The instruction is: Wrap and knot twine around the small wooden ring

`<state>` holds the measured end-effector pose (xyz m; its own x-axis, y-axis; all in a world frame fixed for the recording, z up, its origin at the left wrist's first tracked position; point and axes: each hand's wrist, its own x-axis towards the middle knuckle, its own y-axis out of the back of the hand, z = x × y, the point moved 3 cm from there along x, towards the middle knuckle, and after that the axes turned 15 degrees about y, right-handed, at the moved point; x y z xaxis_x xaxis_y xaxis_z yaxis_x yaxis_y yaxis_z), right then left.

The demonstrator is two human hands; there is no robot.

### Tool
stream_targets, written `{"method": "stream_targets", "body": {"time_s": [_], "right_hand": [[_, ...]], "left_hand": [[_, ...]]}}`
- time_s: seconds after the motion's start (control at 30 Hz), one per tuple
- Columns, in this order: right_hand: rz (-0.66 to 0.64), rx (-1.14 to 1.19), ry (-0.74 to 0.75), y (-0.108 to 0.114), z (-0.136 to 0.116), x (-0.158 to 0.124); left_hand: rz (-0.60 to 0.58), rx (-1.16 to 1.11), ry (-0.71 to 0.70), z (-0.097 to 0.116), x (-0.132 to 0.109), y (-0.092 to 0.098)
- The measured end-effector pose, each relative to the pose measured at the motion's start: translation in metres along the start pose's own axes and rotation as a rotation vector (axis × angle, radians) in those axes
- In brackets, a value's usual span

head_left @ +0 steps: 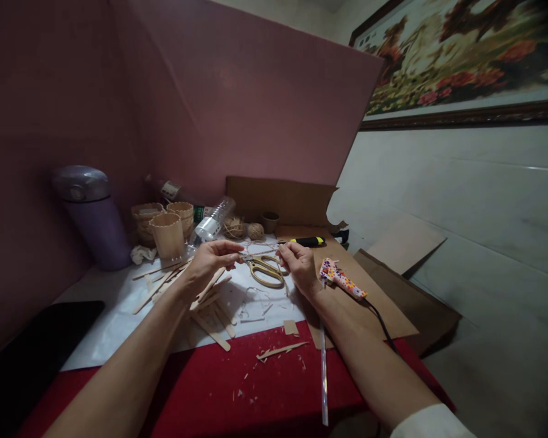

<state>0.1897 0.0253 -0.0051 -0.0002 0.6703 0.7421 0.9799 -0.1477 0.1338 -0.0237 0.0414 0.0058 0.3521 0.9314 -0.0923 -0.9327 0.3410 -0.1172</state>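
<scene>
Between my two hands stretches a thin piece of twine, roughly level above the table. The fingers of my left hand pinch its left end. My right hand is closed on the other end, and a loose tail seems to dangle below it. Gold-handled scissors lie just under the twine, on white paper. Wooden craft sticks are heaped below my left hand. Close to my right wrist is a flower-patterned glue gun with a black cord, and a clear glue stick points toward me.
Wooden cups, a plastic bottle, twine balls and a small dark pot stand at the back. A purple flask is on the left. A yellow-black cutter rests on cardboard. Scraps litter the red cloth.
</scene>
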Motion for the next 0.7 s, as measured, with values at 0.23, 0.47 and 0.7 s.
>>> {"method": "stream_targets", "body": {"time_s": [0.23,0.47,0.7], "right_hand": [[0.015,0.066,-0.046,-0.0022,0.0022,-0.0006],[0.001,0.067,-0.051,-0.0016,0.0057,-0.0016],[0.022,0.087,-0.093,-0.0035,0.0064,-0.0044]], "left_hand": [[0.023,-0.02,0.007,0.0022,-0.0023,-0.0011],[-0.003,-0.013,-0.003,0.0001,-0.0012,0.0016],[0.202,0.142,-0.107,0.0038,-0.0011,0.0012]]}}
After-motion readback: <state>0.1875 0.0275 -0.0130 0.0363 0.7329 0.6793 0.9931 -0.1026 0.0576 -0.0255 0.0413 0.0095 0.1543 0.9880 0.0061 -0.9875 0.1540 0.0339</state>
